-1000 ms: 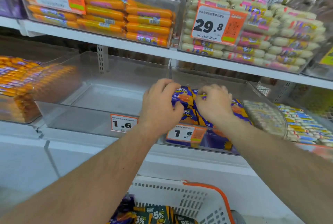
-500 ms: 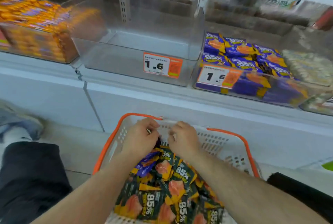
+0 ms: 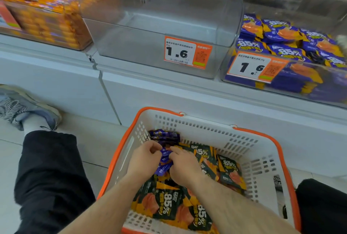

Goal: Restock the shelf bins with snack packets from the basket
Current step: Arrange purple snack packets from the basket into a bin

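Note:
A white basket with an orange rim (image 3: pixel 262 160) stands on the floor below the shelf, holding several black-and-orange snack packets (image 3: pixel 165 205) and some purple ones (image 3: pixel 165 137). Both hands are down inside it. My left hand (image 3: pixel 143 160) grips purple packets (image 3: pixel 165 158) with curled fingers. My right hand (image 3: pixel 185 166) pinches the same bunch from the right. On the shelf above, a clear bin (image 3: pixel 155 32) with a 1.6 price tag holds nothing. The bin to its right (image 3: pixel 281 83) is filled with purple packets.
A clear bin of orange packets (image 3: pixel 43 11) sits at the upper left. The white shelf base (image 3: pixel 187 90) rises behind the basket. My legs in dark trousers (image 3: pixel 48 177) flank the basket, with a grey shoe (image 3: pixel 22 107) at left.
A second ago both hands were up in the purple-packet bin. They dropped into the basket, and now they have closed on purple packets near its far left corner.

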Demonstrator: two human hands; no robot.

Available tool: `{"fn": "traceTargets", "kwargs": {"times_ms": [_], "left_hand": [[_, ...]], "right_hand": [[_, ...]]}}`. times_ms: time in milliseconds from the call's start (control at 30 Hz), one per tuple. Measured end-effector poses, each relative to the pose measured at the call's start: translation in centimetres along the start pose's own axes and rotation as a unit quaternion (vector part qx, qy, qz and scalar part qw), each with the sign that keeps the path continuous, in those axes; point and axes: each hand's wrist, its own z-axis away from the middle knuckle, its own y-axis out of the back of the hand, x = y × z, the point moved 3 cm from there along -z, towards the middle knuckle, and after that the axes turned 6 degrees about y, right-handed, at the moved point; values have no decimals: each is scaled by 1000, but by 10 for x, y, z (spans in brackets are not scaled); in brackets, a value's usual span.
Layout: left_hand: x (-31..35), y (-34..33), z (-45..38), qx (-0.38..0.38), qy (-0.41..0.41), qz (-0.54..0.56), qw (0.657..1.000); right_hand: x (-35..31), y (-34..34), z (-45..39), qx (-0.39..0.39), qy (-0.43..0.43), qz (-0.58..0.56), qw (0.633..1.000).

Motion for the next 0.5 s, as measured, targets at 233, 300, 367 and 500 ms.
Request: {"fn": "traceTargets", "kwargs": {"times_ms": [233,300,367,500], "left_hand": [[-9,-4,3,-6,26,-10,1000],[-11,-5,1,-27,61,14,998],[-12,-7,1,-53,146,113,981],[3,-23,14,-154,291,370,868]], "right_hand": [[-6,-6,-1,-43,20,51,998],[-6,4,1,0,26,59,998],[-5,21,4,85,45,56,994],[-2,63,24,308,137,64,939]]}}
